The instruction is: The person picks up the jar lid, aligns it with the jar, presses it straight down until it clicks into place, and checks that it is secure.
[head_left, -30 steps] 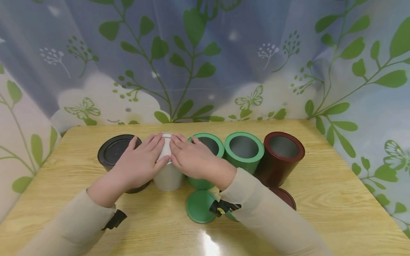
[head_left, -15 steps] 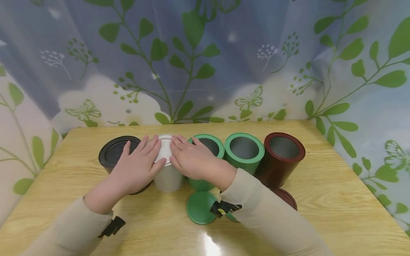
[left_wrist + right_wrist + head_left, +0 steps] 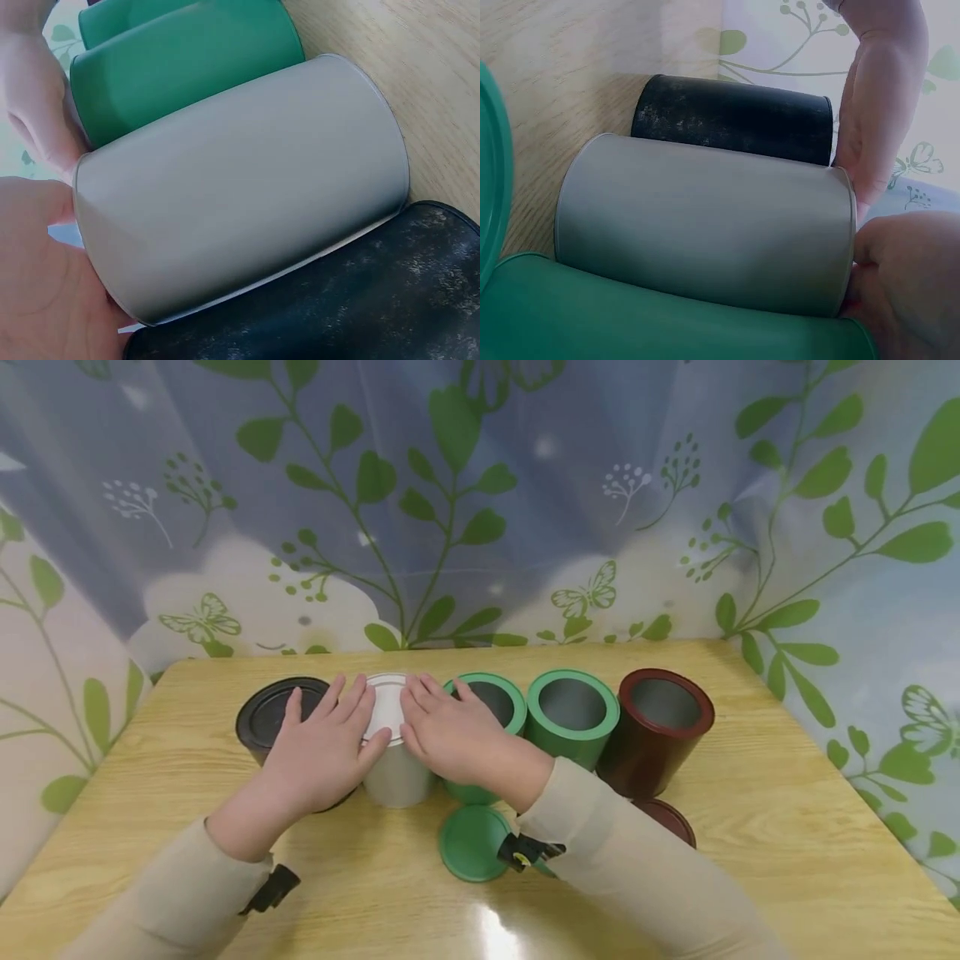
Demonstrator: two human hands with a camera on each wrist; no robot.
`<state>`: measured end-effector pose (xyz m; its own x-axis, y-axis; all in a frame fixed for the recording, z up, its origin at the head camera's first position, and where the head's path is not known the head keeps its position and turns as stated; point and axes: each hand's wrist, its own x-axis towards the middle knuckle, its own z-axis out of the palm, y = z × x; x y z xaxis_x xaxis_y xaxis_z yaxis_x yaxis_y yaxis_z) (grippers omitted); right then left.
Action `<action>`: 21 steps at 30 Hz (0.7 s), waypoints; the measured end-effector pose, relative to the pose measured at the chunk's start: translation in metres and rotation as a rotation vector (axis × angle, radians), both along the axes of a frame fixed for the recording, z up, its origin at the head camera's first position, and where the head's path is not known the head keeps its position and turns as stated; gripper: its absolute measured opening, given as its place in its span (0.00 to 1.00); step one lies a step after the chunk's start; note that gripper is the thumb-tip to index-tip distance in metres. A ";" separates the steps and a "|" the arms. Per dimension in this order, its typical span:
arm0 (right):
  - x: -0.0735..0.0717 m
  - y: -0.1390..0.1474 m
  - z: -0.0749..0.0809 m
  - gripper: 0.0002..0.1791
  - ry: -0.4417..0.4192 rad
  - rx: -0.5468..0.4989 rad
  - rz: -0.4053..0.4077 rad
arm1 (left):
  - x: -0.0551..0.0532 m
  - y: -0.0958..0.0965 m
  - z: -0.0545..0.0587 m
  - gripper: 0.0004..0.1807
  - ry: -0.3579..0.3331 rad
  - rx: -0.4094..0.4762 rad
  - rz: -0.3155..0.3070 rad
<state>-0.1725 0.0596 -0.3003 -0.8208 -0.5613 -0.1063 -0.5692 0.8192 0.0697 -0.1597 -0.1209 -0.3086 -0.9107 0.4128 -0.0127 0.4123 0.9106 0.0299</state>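
Note:
Both hands lie palm down on the lid (image 3: 387, 708) of a white can (image 3: 397, 777), one on each side. The left hand (image 3: 322, 756), fingers straight and slightly spread, covers the lid's left edge and overlaps the black can (image 3: 262, 722). At the opposite edge rests the right hand (image 3: 453, 735), its fingers extended and close together, partly over the nearest green can (image 3: 495, 702). In the left wrist view, the palm meets the top end of the white can (image 3: 240, 187), which stands between the black can (image 3: 337, 300) and a green can (image 3: 187, 71).
Right of the hands stand a second green can (image 3: 573, 743) and a dark red can (image 3: 645, 760), both uncovered. In front lie a green lid (image 3: 474, 843) and a dark red lid (image 3: 667, 823), partly behind the right sleeve (image 3: 622, 852). A patterned curtain (image 3: 487, 527) backs the wooden table (image 3: 787, 827).
The left hand has shifted a little to the left, its thumb moving away from the right hand and its fingers spreading slightly. The right hand stays almost still; the cans stand where they were.

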 end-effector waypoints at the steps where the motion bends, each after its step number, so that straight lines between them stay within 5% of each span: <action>1: 0.000 0.000 -0.001 0.30 0.003 0.003 0.001 | 0.000 0.000 0.000 0.37 -0.005 0.004 0.000; 21: -0.002 0.001 0.004 0.31 -0.047 -0.030 0.014 | 0.002 0.000 -0.005 0.36 0.028 0.054 0.012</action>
<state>-0.1742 0.0610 -0.2962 -0.8071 -0.5765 -0.1274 -0.5830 0.8123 0.0179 -0.1575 -0.1209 -0.3138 -0.9153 0.4013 0.0352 0.4028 0.9128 0.0674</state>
